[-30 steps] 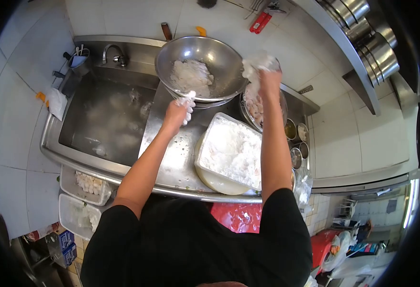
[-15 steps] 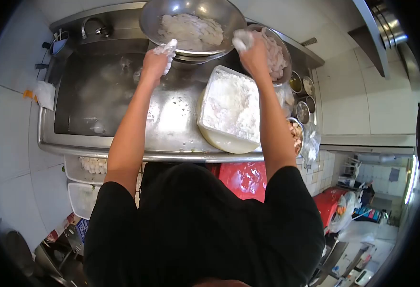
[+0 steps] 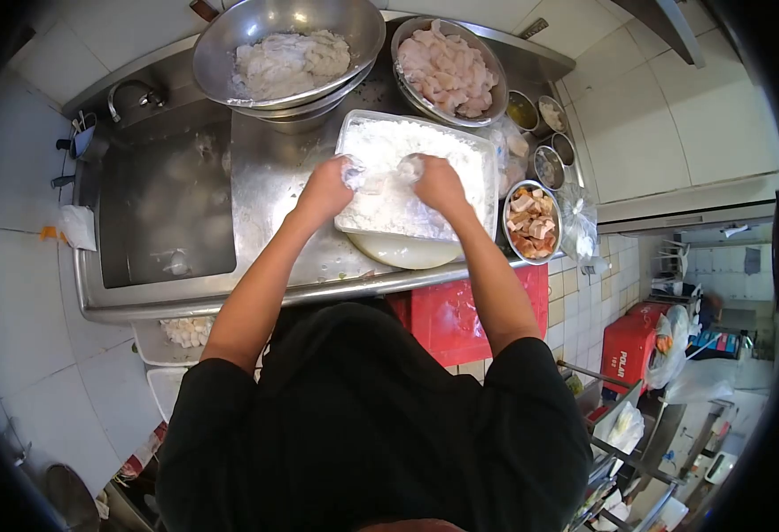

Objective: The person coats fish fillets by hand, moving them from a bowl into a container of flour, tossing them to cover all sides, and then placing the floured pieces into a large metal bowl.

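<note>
Both hands are over a square plastic tub [image 3: 418,232] heaped with white flour [image 3: 407,142]. My left hand [image 3: 329,188] is at the tub's left side, fingers curled and coated white. My right hand [image 3: 438,183] faces it, its floured fingers also bent inward. Between them lies a pale, blurred patch; whether it is a piece of meat or only flour I cannot make out. Behind the tub, a wide steel bowl [image 3: 216,64] bears flour-coated pieces [image 3: 292,66]. To its right, another bowl [image 3: 494,66] is filled with raw pale meat strips [image 3: 442,66].
A sink basin [image 3: 168,208] with cloudy water is on the left. Right of the tub are a bowl of browned chunks [image 3: 533,222], several small steel cups [image 3: 549,164] and plastic bags [image 3: 577,222]. Below the counter edge is a red surface [image 3: 442,319].
My right hand has come from the raw meat bowl down to the flour tub. My left hand has moved from beside the large bowl to the tub as well. The view has shifted.
</note>
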`<state>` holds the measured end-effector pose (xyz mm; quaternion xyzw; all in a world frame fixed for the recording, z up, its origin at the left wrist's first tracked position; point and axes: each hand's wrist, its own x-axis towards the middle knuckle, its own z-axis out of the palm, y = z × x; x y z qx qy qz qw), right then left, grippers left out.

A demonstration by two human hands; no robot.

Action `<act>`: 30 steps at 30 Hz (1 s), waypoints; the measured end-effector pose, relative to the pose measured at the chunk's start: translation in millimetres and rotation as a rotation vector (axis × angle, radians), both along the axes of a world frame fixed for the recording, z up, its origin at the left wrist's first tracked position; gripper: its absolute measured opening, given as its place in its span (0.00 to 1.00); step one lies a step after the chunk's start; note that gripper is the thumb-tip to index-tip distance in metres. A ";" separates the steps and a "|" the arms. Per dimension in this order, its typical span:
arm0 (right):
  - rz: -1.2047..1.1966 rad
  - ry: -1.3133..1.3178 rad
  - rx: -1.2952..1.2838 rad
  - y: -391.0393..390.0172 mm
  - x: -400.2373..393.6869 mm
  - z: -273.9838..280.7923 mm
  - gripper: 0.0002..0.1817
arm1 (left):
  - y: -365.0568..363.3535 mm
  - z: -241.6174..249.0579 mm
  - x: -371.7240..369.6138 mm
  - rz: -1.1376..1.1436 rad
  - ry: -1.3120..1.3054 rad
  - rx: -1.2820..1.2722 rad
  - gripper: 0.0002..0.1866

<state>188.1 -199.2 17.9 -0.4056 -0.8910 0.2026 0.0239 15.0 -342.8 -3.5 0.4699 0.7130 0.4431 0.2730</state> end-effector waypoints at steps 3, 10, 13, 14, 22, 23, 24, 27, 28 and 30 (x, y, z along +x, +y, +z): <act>-0.019 0.151 -0.183 30.9 23.5 10.3 0.25 | 20.7 -0.8 19.8 -0.135 0.240 -0.100 0.19; -0.276 0.487 -0.275 49.9 71.3 29.4 0.21 | 41.4 2.7 34.9 -0.210 0.418 -0.451 0.13; -0.191 0.417 -0.140 41.0 72.9 42.1 0.21 | 54.1 -7.3 26.5 -0.023 0.183 -0.330 0.17; -0.132 0.440 -0.156 48.0 70.7 27.7 0.22 | 57.3 -13.1 21.0 0.020 0.123 -0.254 0.18; -0.011 0.154 -0.017 22.3 11.0 -23.4 0.20 | 57.2 -8.0 16.5 0.145 -0.232 -0.249 0.16; 0.033 0.130 -0.015 19.8 9.5 -17.5 0.20 | 56.0 -11.7 15.5 0.132 -0.246 -0.251 0.16; 0.081 0.106 -0.012 18.6 7.6 -13.9 0.20 | 54.1 -18.1 12.2 0.123 -0.259 -0.252 0.17; -0.087 0.410 -0.108 42.5 25.5 -4.6 0.16 | 42.4 -7.6 12.8 0.132 -0.293 -0.216 0.17; -0.157 0.384 -0.120 57.7 36.3 -10.2 0.16 | 39.8 -2.4 15.4 0.140 -0.306 -0.196 0.18; -0.208 0.634 -0.404 64.5 50.2 3.0 0.17 | 40.7 -3.0 17.0 0.181 -0.215 -0.203 0.19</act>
